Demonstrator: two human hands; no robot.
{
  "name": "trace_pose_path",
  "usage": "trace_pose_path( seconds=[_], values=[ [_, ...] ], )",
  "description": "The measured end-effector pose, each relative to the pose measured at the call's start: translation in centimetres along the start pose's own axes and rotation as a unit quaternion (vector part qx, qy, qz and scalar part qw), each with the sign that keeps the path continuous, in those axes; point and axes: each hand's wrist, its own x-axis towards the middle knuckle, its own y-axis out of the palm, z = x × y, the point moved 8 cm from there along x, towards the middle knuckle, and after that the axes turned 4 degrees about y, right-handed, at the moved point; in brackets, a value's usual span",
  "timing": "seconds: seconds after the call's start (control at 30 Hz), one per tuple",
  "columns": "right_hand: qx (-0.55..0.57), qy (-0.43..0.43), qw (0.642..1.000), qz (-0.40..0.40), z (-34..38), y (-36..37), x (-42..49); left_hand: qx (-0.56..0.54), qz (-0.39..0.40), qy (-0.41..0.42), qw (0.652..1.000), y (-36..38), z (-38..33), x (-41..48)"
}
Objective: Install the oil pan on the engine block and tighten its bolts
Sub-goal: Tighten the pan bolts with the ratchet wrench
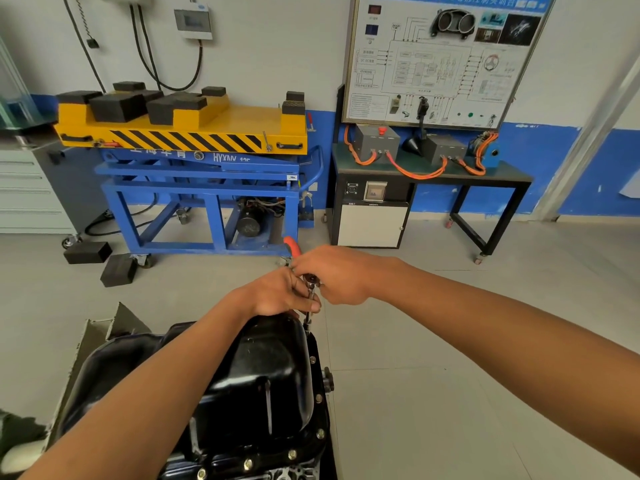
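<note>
Above the oil pan [266, 368], fingers [298, 284] of left hand [277, 294] and right hand [334, 275] clamp ratchet [310, 279].

The grey tiled floor [433, 341] carries a blue wheeled cart [207, 188] at the back. A black block [87, 252] and a second block [118, 270] lie loose on the tiles near the cart's left front caster. To the cart's right a black table [491, 176] stands on casters, its top bearing two dark boxes [375, 142], a blue unit [488, 157] and looping orange cables [415, 173], and at the far left stands a grey drawer cabinet [31, 188].
</note>
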Motion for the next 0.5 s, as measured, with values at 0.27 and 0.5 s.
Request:
trace_pose_path(
  seconds=[0.27,0.5],
  values=[
    [-0.047,0.011,0.998,-0.031,-1.2,-0.6,-0.5,-0.007,0.005,-0.004,1.0,0.2,0.0,0.0],
    [-0.085,0.031,0.993,-0.071,-1.4,-1.0,-0.2,-0.008,0.001,-0.006,1.0,0.1,0.2,0.0]
  ],
)
